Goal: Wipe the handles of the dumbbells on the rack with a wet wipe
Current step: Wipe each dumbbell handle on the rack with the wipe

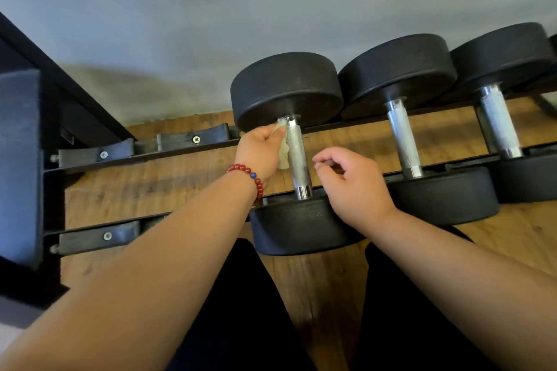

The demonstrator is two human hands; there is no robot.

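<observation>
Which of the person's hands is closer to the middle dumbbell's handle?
Right. The right hand hangs just left of the middle dumbbell's handle, holding nothing. The left hand is farther off, on the far side of the leftmost handle, pressing the wet wipe against it.

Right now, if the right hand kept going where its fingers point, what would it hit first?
Probably the handle of the leftmost dumbbell: the right hand aims its curled fingers left at it across a gap, though depth is unclear. The left hand holds the wet wipe against its other side.

Soft even daylight; faint wall shadow; wide-angle bending at edges; slight blur.
</observation>
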